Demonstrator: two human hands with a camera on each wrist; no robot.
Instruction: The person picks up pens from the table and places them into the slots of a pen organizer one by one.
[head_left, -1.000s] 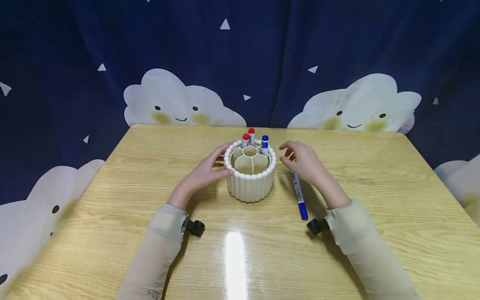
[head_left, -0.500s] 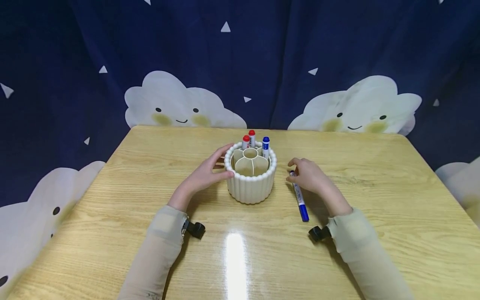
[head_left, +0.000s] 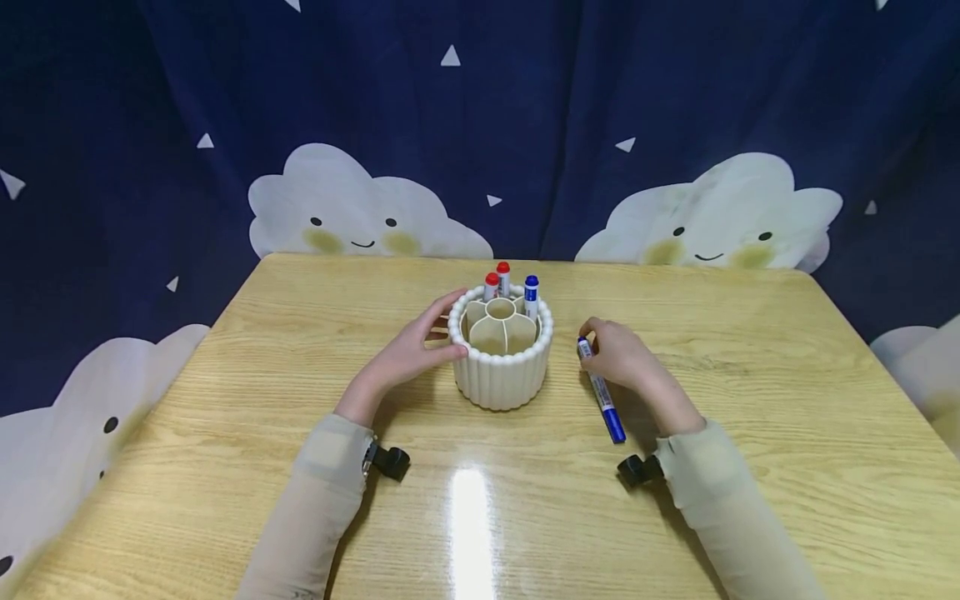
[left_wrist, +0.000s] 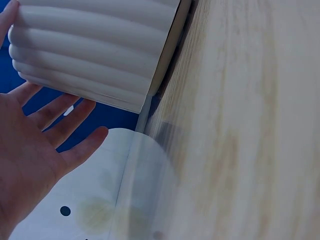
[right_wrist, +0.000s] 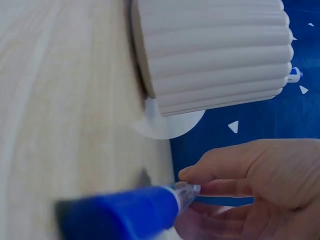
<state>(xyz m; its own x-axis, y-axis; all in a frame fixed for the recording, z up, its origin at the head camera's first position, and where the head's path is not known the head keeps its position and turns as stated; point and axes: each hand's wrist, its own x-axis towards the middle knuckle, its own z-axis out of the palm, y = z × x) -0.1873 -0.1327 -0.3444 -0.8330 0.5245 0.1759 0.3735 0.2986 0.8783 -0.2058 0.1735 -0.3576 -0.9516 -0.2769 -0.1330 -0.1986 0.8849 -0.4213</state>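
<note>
A cream fluted pen holder point(head_left: 501, 375) with an inner divider stands on the table, holding two red-capped markers point(head_left: 491, 286) and a blue-capped marker point(head_left: 531, 296). My left hand point(head_left: 408, 346) rests against its left side, thumb at the front rim and the other fingers spread along the far side; in the left wrist view those fingers point(left_wrist: 70, 120) look fairly straight. To the holder's right, my right hand point(head_left: 622, 354) pinches another blue marker point(head_left: 602, 396) near its far end between thumb and fingers. Its blue cap point(right_wrist: 125, 212) points toward the right wrist camera.
The wooden table point(head_left: 225, 433) reaches back to a dark blue curtain point(head_left: 517, 125) printed with clouds. A black wrist camera point(head_left: 392, 461) sits on the left wrist and another wrist camera point(head_left: 637, 471) on the right.
My right hand has come down from beside the holder's rim to the loose blue marker and taken hold of it. The marker has shifted slightly. My left hand stays at the holder.
</note>
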